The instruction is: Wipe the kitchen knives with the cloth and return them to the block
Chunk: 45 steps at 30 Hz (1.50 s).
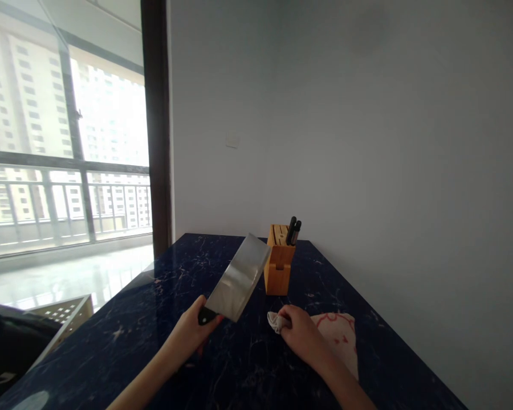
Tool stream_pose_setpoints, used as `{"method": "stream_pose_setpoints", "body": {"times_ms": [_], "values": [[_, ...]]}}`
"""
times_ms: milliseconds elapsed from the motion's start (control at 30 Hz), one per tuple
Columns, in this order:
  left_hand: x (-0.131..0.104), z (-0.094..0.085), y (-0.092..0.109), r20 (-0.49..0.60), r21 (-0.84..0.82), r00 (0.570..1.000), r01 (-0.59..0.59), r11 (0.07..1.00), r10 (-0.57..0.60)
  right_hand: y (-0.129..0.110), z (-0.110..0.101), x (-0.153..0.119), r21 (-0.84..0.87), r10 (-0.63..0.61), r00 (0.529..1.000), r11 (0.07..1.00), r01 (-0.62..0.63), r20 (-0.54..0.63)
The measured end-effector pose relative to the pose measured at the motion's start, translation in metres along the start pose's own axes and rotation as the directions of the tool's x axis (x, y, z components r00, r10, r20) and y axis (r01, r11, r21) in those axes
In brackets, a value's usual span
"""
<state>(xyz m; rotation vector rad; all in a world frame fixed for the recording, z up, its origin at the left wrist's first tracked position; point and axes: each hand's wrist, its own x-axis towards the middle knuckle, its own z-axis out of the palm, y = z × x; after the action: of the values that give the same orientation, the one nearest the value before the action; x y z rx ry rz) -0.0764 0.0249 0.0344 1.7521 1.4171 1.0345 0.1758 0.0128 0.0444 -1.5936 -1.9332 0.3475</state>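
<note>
My left hand (pixel 193 324) is closed round the dark handle of a cleaver (pixel 241 276), whose broad steel blade tilts up and to the right above the table. In my right hand (pixel 300 330) a pale cloth (pixel 337 339) with red markings is bunched; one end pokes out by the thumb and the rest hangs or lies to the right of the wrist. A wooden knife block (pixel 277 270) stands upright beyond both hands, just right of the blade tip. Two dark-handled tools (pixel 293 230) stick out of its top right side.
The dark blue marbled table (pixel 132 324) runs away from me toward the wall (pixel 389 171). At the lower left are a perforated light-coloured chair or basket edge (pixel 68 313) and a black item (pixel 12 347). A large window (pixel 68 131) fills the left side.
</note>
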Motion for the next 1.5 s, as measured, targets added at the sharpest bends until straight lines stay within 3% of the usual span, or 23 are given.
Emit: {"method": "stream_pose_setpoints", "body": {"times_ms": [167, 267, 433, 533, 733, 833, 933, 1033, 1100, 1233, 1367, 1500], "values": [[-0.002, 0.003, 0.005, -0.042, -0.355, 0.999, -0.038, 0.934, 0.024, 0.001, 0.002, -0.006, 0.042, -0.034, 0.999, 0.998, 0.035, -0.033], [-0.001, 0.007, -0.002, -0.126, -0.393, 0.988, -0.136, 0.910, 0.094, 0.001, 0.001, -0.009, 0.067, -0.032, 0.998, 0.997, 0.035, -0.046], [0.009, 0.015, -0.024, -0.293, -0.153, 0.945, -0.195, 0.969, 0.144, 0.003, 0.001, -0.010, 0.097, -0.052, 0.996, 0.993, 0.059, -0.071], [0.016, 0.014, -0.034, -0.332, -0.003, 0.922, -0.214, 0.977, 0.201, 0.002, 0.002, -0.011, 0.105, -0.057, 0.996, 0.992, 0.063, -0.068], [0.020, -0.008, -0.037, -0.481, 0.209, 0.806, -0.277, 0.938, 0.346, 0.000, 0.003, -0.013, 0.096, -0.071, 0.995, 0.992, 0.078, -0.075], [0.019, -0.016, -0.031, -0.483, 0.288, 0.797, -0.246, 0.925, 0.363, 0.001, 0.006, -0.014, 0.104, -0.090, 0.992, 0.990, 0.099, -0.086], [0.018, -0.019, -0.023, -0.455, 0.401, 0.817, -0.167, 0.901, 0.354, 0.003, 0.009, -0.015, 0.116, -0.120, 0.988, 0.984, 0.132, -0.099], [0.015, -0.020, -0.016, -0.370, 0.467, 0.852, -0.175, 0.867, 0.371, 0.004, 0.011, -0.015, 0.117, -0.140, 0.985, 0.982, 0.151, -0.098], [0.011, -0.019, -0.013, -0.319, 0.427, 0.878, -0.204, 0.881, 0.358, 0.004, 0.012, -0.015, 0.118, -0.146, 0.984, 0.980, 0.157, -0.098], [0.007, -0.013, -0.013, -0.148, 0.224, 0.970, -0.159, 0.961, 0.195, 0.001, 0.012, -0.016, 0.125, -0.176, 0.979, 0.974, 0.188, -0.104], [0.004, -0.005, -0.014, -0.027, 0.253, 0.991, -0.123, 0.960, 0.134, -0.004, 0.010, -0.018, 0.124, -0.220, 0.971, 0.965, 0.231, -0.094], [-0.002, 0.000, -0.008, 0.085, 0.453, 0.988, -0.156, 0.878, 0.131, -0.008, 0.013, -0.021, 0.124, -0.253, 0.963, 0.957, 0.264, -0.098]]}}
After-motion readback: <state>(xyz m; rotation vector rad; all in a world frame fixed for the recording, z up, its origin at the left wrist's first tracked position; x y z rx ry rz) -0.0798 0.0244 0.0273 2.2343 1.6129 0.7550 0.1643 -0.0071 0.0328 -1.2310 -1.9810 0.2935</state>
